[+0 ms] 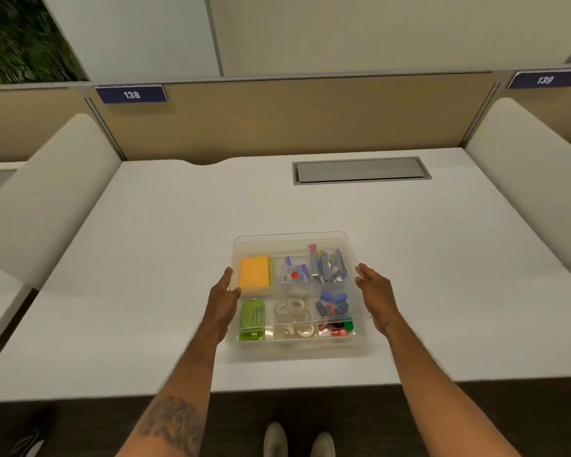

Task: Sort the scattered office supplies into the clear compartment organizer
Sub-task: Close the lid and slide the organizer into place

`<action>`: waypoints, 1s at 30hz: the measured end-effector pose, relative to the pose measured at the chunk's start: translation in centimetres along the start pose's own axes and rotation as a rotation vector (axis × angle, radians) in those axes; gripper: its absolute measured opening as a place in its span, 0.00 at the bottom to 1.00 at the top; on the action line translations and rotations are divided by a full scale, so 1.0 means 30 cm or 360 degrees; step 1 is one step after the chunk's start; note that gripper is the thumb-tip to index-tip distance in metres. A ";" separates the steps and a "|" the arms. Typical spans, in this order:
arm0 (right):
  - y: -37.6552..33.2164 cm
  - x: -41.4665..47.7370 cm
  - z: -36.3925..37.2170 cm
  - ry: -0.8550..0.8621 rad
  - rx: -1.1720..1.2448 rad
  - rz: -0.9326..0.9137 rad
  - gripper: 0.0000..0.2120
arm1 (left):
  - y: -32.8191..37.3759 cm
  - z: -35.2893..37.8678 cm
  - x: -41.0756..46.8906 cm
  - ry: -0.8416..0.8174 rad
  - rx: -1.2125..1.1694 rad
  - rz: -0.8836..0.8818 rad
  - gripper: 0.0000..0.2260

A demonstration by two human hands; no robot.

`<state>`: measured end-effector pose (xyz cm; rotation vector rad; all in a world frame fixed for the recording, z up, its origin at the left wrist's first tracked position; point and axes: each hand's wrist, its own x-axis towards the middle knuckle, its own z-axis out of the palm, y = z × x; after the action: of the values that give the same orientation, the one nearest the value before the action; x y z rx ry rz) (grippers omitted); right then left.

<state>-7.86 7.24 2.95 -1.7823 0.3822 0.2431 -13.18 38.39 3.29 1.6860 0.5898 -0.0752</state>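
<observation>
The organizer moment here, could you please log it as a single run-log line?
left hand: on organizer left wall | right hand: on right wall | supplies: all in compartments | white desk: no loose items | phase: sorting done

White desk (pixel 178 225), grey cable hatch (pixel 361 170), signs 138 (pixel 131 94), 139 (pixel 544 80).

The left hand's (pixel 224 293) fingertips were partly veiled behind the clear organizer's (pixel 350 240) wall, so their grip could not be judged. Just right of that hand, the green item (pixel 252 316) was too blurred to identify. Beside the right hand (pixel 373 291), the heap of small blue and red pieces (pixel 332 305) ran together, and the silver items (pixel 327 267) above it were too small to tell apart. Below both hands, the shoes (pixel 299 440) and both forearms were cut off by the bottom edge.
</observation>
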 end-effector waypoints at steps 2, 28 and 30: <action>0.025 -0.027 0.016 0.0041 -0.0046 -0.0017 0.20 | -0.028 -0.005 -0.006 0.0005 0.0062 -0.0004 0.28; 0.190 -0.082 0.078 0.0334 -0.0504 -0.0285 0.20 | -0.161 -0.002 -0.041 0.0229 0.0742 0.0296 0.23; 0.190 -0.081 0.081 0.0342 -0.0489 -0.0304 0.20 | -0.166 0.002 -0.044 0.0235 0.0663 0.0310 0.22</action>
<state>-12.20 8.71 -1.88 -2.1421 0.3366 -0.0287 -16.39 38.29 -0.75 2.1601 0.5410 0.0725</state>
